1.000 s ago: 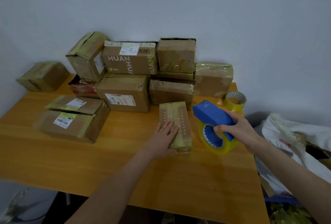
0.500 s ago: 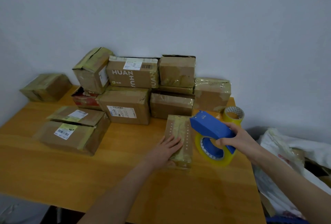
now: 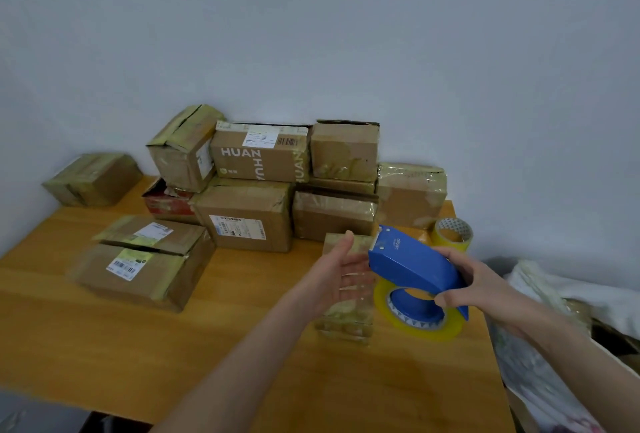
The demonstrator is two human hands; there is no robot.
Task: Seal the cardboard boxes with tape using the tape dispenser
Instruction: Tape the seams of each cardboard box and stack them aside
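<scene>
The left hand is spread, fingers straight and together, palm turned toward the tape dispenser. It sits over the narrow box; motion blur hides whether it touches the box. The right hand grips the blue dispenser from behind, fingers curled over its top and thumb underneath, holding it just beside the left palm. A yellow tape roll sits in the dispenser's lower part.

The narrow box lies flat on the counter, its length running from front to back, closer to the right edge, already glossy with tape. A spare roll stands at the back right corner. Stacked boxes line the back edge, one printed HUAN. A wide labelled box lies toward the left edge. A white bag lies beyond the right edge.
</scene>
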